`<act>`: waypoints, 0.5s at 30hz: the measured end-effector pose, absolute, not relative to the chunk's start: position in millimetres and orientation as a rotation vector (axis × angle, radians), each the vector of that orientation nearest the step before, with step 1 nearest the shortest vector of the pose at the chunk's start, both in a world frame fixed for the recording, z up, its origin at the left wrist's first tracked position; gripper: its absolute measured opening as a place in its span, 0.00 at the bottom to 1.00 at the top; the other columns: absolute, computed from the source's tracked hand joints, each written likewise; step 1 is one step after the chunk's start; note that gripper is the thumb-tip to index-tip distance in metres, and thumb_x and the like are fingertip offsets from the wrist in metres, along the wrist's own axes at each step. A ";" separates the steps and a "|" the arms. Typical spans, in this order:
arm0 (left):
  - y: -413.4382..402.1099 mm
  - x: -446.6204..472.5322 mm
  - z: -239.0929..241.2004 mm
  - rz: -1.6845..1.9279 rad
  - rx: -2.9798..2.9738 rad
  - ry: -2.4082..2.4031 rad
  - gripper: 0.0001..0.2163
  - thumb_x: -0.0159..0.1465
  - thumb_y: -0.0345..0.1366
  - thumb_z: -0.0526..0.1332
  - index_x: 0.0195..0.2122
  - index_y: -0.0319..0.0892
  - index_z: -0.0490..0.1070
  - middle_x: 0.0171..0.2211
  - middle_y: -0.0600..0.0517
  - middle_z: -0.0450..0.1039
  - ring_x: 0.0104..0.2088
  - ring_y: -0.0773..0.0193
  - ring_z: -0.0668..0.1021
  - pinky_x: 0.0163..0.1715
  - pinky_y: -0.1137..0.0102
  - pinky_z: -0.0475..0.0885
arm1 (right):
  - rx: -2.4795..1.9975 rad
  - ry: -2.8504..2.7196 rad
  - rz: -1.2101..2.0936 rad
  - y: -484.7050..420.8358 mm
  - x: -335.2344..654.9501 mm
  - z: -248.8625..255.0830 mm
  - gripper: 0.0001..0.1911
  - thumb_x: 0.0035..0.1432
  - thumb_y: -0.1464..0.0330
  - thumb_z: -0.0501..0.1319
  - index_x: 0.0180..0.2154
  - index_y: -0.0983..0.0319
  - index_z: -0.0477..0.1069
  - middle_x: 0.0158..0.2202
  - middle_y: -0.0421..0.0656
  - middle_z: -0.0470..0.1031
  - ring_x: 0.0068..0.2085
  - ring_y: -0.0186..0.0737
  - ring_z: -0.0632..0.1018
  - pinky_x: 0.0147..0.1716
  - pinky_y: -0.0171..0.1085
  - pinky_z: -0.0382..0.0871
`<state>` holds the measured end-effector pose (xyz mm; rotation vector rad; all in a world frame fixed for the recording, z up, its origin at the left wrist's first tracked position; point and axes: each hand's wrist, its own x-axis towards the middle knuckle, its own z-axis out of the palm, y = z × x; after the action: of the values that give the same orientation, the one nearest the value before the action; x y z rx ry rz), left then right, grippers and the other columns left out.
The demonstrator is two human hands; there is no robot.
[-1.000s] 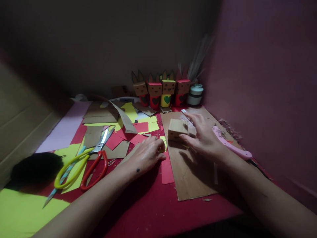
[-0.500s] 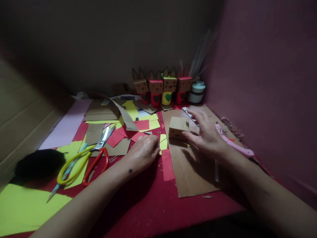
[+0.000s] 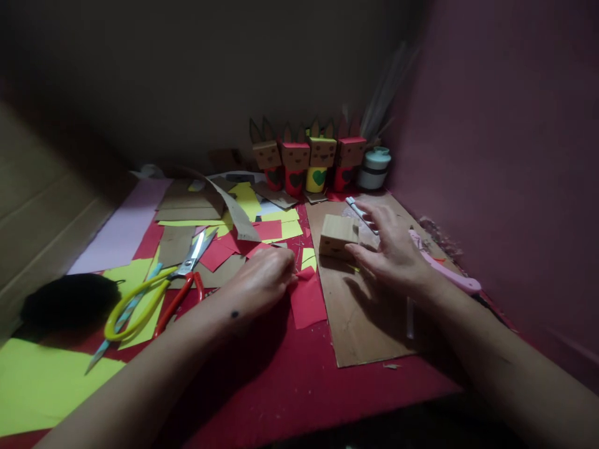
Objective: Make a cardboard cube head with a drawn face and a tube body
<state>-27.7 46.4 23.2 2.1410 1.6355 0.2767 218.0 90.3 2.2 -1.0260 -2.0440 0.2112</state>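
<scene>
My left hand (image 3: 267, 275) is closed in a pinch on the upper left corner of a red paper piece (image 3: 309, 302), whose lower part lies near the cardboard sheet. At the right, my right hand (image 3: 390, 246) is open, thumb and fingers apart, at the right end of a small cardboard box (image 3: 337, 237) with a face drawn on its front. The thumb tip overlaps the box's front corner; whether it presses there I cannot tell. A white pen (image 3: 358, 212) lies partly behind my right fingers. Under the box is a flat brown cardboard sheet (image 3: 369, 318).
Scissors (image 3: 180, 274) with yellow and red handles, a pencil (image 3: 100, 349) and black yarn (image 3: 70, 302) lie left. Several box-headed figures (image 3: 294, 162) stand at the back beside a light-blue jar (image 3: 375, 168). A pink glue gun (image 3: 449, 271) lies right, by the wall (image 3: 515, 156).
My left hand has closed on the red paper piece and drawn it slightly left, lifting its upper corner. My right hand and the box have stayed nearly where they were.
</scene>
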 end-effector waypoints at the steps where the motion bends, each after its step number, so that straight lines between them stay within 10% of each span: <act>1: 46.7 -32.5 25.4 0.280 2.112 1.634 0.13 0.59 0.31 0.61 0.22 0.46 0.58 0.24 0.53 0.65 0.27 0.60 0.66 0.29 0.65 0.56 | -1.018 -2.046 0.210 90.2 217.7 2.0 0.31 0.55 0.67 0.63 0.60 0.63 0.63 0.54 0.56 0.69 0.55 0.58 0.73 0.53 0.58 0.72; 12: 56.7 -50.9 34.3 0.531 1.733 1.424 0.11 0.53 0.37 0.65 0.37 0.43 0.74 0.29 0.52 0.75 0.31 0.59 0.76 0.31 0.67 0.68 | -1.009 -2.047 0.215 88.2 217.4 1.1 0.32 0.56 0.67 0.63 0.61 0.65 0.62 0.55 0.57 0.69 0.56 0.59 0.73 0.55 0.58 0.71; 15: 46.3 -69.2 54.5 0.450 1.721 1.331 0.05 0.51 0.36 0.69 0.28 0.43 0.78 0.24 0.53 0.75 0.27 0.60 0.75 0.27 0.70 0.67 | -1.008 -2.036 0.229 87.0 216.7 1.6 0.32 0.56 0.69 0.62 0.62 0.63 0.61 0.56 0.56 0.69 0.57 0.58 0.72 0.55 0.57 0.71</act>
<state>-69.2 46.3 54.5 1.7211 1.3306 0.4497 216.7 87.0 1.6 -1.0075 -2.0359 0.2290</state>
